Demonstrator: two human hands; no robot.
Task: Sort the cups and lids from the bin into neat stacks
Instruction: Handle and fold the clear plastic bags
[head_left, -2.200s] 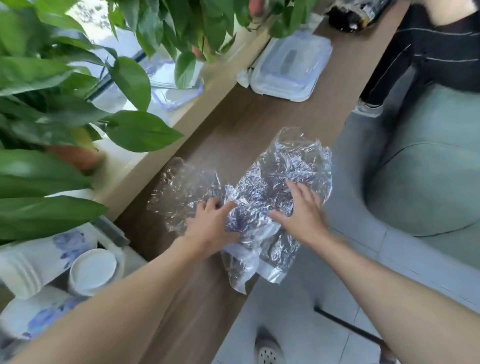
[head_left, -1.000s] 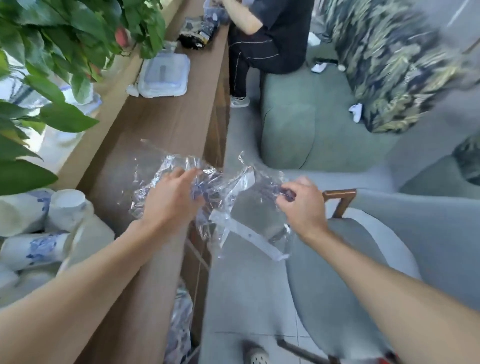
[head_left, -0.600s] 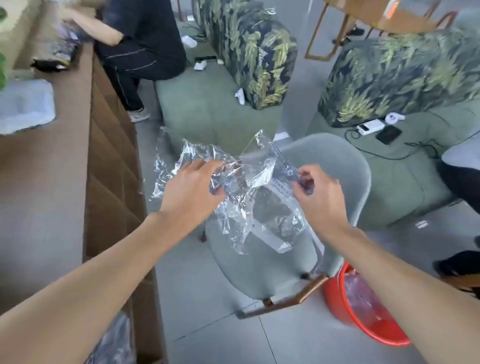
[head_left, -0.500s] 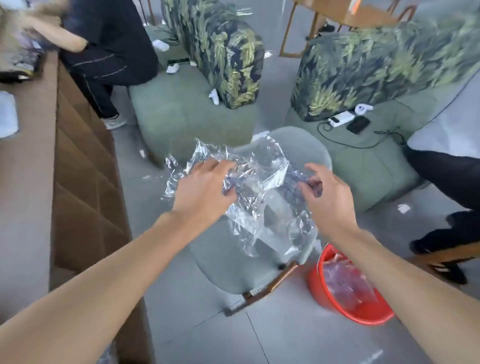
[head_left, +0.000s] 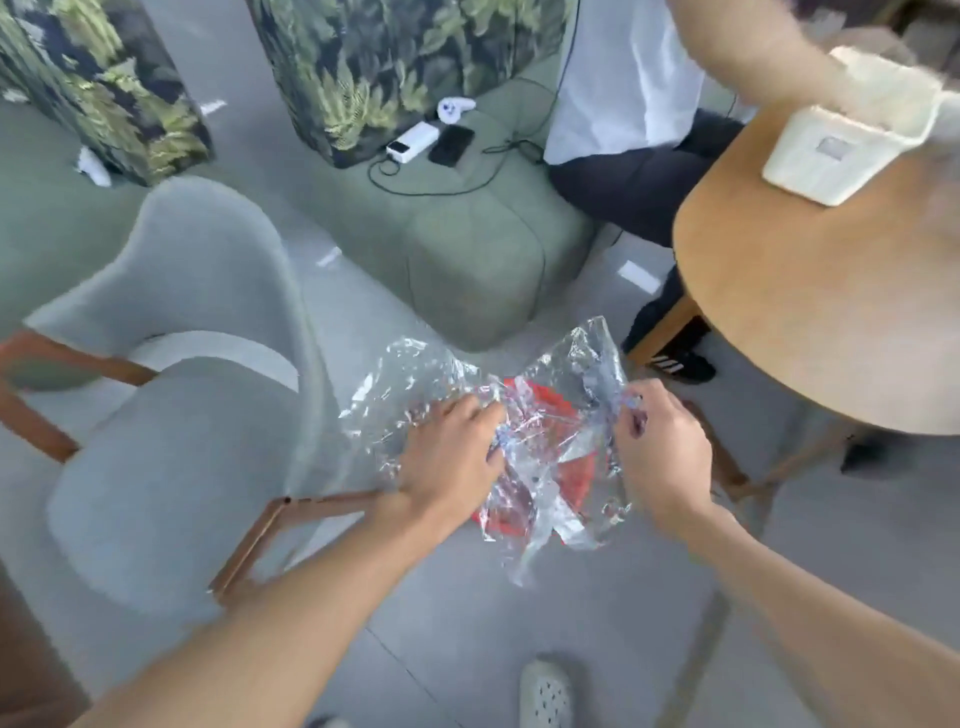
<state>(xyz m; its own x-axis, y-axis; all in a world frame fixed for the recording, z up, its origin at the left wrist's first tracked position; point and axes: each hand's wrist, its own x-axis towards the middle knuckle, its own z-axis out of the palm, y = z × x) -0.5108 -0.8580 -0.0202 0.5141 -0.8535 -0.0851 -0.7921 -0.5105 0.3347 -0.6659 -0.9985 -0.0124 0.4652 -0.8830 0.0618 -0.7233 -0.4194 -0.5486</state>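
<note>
Both hands grip one crumpled clear plastic bag (head_left: 524, 441) — left hand (head_left: 452, 457) and right hand (head_left: 662, 457) pinching opposite edges — above a red bin (head_left: 576, 467) on the floor.

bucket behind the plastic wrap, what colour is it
Red bucket, seen in the head view.

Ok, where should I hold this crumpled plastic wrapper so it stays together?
Pinch the bunched upper edge from above, at both ends, as the left hand and right hand do now. The plastic wrapper is limp and crinkled, with a loose tail hanging, so only gathered folds give a firm hold.
</note>
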